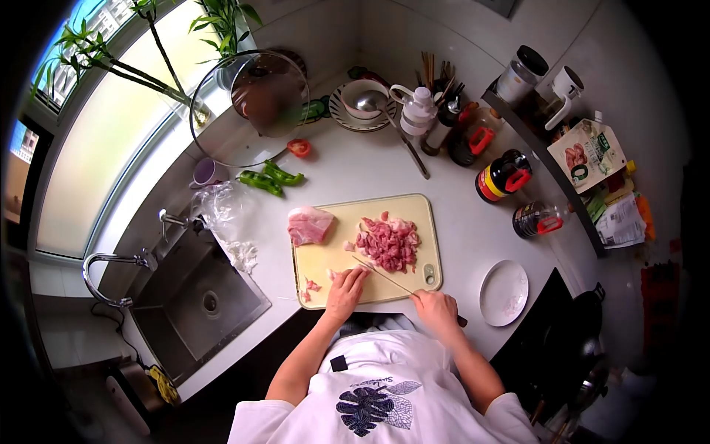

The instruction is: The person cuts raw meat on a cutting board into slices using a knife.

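My right hand [436, 307] is closed around the handle of a kitchen knife [390, 279]. Its thin blade slants up and left over the cream cutting board [318, 259]. On the board, my left hand [346, 292] has its fingers bent and pressed together over a small pale piece of meat [332, 273], mostly hidden beneath them, just left of the blade. Beyond the knife lies a heap of cut meat [388, 243]. A larger block of raw meat [309, 225] sits at the board's far left corner, and small scraps [310, 286] lie near its left edge.
Left is a steel sink [211, 302] with a faucet [111, 259], beside a plastic bag [225, 211]. Green peppers [271, 178], a tomato piece [299, 148] and a glass lid [214, 148] are behind. At right stand a white plate [504, 293] and sauce bottles [503, 176].
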### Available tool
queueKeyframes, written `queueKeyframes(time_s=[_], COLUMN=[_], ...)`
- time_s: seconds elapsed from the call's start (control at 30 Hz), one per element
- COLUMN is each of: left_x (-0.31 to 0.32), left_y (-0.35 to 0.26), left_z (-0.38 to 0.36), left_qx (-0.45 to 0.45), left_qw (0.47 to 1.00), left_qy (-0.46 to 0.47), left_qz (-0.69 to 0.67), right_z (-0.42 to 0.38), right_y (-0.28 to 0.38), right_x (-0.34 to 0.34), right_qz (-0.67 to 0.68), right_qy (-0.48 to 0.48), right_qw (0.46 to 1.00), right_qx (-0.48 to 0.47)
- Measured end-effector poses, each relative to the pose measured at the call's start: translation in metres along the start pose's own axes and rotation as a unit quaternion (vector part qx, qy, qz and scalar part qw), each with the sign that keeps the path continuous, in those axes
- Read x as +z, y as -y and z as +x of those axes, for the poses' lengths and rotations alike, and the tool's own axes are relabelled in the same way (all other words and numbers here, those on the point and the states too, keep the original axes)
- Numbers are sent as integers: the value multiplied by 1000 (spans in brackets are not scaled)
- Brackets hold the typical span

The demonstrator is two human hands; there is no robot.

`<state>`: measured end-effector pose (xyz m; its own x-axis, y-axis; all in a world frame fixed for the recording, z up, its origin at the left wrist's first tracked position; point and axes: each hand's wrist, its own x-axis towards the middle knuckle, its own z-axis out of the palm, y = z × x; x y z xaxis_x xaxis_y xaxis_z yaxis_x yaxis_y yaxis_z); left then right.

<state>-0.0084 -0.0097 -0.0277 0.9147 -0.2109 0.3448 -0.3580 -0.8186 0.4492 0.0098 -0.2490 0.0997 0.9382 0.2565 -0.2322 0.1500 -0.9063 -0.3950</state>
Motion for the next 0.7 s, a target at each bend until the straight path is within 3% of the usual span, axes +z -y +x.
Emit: queueKeyframes(time_s=[0.2, 0.4, 0.7], left_x=[6, 5, 1], left_y=[4, 4, 2], left_z=[-4, -1, 1], left_qx=[-6, -1, 6], left_qw=[1000, 1000, 1000], left_qy=[6, -3, -13], left_qz=[13, 16, 8], right_z=[-1, 43, 12], right_y=[10, 41, 0], right_x=[11, 40, 25], right_qz=[-100, -101, -100], right_qy=[43, 30, 79], right_qw=[994, 992, 992], right_qx=[-22, -71, -19])
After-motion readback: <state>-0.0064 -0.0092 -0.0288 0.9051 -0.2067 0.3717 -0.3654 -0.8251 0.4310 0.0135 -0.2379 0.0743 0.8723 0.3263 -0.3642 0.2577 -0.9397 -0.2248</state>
